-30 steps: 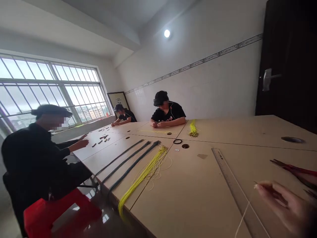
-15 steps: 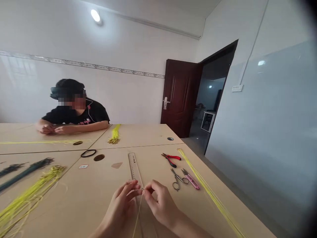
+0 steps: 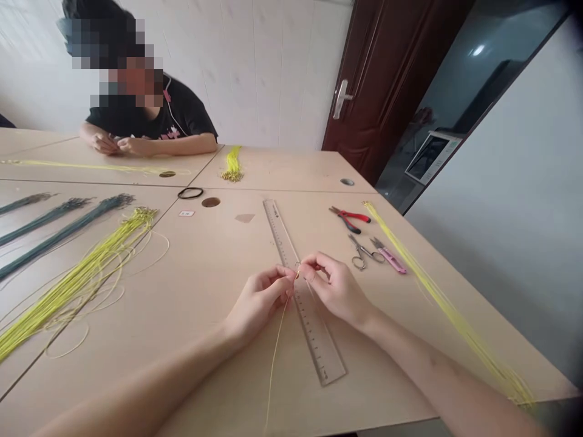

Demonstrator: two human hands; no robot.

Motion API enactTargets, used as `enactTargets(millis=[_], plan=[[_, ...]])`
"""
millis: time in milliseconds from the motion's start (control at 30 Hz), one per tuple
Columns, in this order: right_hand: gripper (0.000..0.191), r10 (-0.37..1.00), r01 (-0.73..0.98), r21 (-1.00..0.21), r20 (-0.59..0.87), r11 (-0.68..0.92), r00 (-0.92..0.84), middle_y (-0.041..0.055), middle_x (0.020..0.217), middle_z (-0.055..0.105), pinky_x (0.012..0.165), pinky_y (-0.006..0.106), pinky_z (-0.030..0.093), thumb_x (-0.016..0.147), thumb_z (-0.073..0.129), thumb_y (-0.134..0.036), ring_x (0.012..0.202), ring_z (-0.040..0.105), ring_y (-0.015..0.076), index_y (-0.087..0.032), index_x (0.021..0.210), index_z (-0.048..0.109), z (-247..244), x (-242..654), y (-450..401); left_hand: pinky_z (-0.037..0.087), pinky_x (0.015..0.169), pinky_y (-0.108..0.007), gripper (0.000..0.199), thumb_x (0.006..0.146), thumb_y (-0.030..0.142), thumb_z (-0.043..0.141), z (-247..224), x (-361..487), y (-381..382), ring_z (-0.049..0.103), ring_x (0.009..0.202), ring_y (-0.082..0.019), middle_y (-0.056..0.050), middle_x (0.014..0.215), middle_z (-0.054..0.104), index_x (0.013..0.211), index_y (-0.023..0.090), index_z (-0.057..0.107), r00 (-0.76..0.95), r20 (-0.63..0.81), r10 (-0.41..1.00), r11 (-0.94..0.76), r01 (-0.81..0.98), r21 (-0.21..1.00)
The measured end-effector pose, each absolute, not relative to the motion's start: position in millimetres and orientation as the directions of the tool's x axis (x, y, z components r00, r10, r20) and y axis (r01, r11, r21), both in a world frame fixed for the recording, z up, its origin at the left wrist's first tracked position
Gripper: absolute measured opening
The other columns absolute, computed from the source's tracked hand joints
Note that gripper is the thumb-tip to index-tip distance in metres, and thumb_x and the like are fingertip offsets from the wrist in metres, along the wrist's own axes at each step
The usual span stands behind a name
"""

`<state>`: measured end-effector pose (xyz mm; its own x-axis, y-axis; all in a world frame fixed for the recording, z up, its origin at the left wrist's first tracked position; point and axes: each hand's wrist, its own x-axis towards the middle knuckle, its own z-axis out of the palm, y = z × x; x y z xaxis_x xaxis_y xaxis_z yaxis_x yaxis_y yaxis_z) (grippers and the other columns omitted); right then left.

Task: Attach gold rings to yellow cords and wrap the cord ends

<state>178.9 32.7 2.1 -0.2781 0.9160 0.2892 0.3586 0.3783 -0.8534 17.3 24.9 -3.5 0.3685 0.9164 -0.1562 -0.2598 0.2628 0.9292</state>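
Note:
My left hand (image 3: pixel 259 297) and my right hand (image 3: pixel 334 285) meet above a steel ruler (image 3: pixel 319 346), their fingertips pinching a thin yellow cord (image 3: pixel 277 358). The cord hangs from my left fingers down across the tabletop. A tiny gold-coloured metal piece (image 3: pixel 297 271) shows at the fingertips, and its exact shape is too small to tell. Just right of my right hand lie a pair of steel scissors (image 3: pixel 362 255) and pink thread snips (image 3: pixel 389 258). Red-handled pliers (image 3: pixel 350 220) rest beyond them.
A long yellow cord bunch (image 3: pixel 450 315) lies along the right table edge. Left of my hands are a yellow bundle (image 3: pixel 77 285) and dark green bundles (image 3: pixel 59 227). A co-worker (image 3: pixel 150 115) works at the far side, near a black hair tie (image 3: pixel 190 193). A dark door (image 3: pixel 382 79) stands behind.
My head has swung from the window side round to the door side and tilted down. My hands have come together over the ruler, and the cord now runs from my fingers.

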Motion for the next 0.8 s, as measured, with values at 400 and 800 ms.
enactTargets(millis=[400,800], plan=[[0.016,0.935,0.339,-0.889,0.216,0.308,-0.281,-0.0021,0.075,0.06,0.067,0.022,0.044,0.09,0.049,-0.028,0.074,0.056,0.011,-0.019,0.081,0.059,5.6,176.8,25.1,0.026,0.049,-0.02,0.025,0.085,0.036,0.054,-3.8,14.7,25.3,0.033,0.051,-0.006,0.005,0.055,0.041,0.072,0.014,0.054,0.386,-0.139,0.912,0.179,-0.068,0.982],[0.012,0.847,0.506,-0.68,0.403,0.531,-0.347,-0.0016,0.077,0.06,0.067,0.022,0.046,0.091,0.046,-0.019,0.074,0.058,0.0105,-0.02,0.086,0.056,7.9,178.1,24.6,0.033,0.05,-0.02,0.024,0.086,0.036,0.052,-5.7,15.2,25.5,0.039,0.052,-0.008,0.004,0.058,0.045,0.074,0.015,0.053,0.372,-0.107,0.922,0.148,-0.083,0.985]])
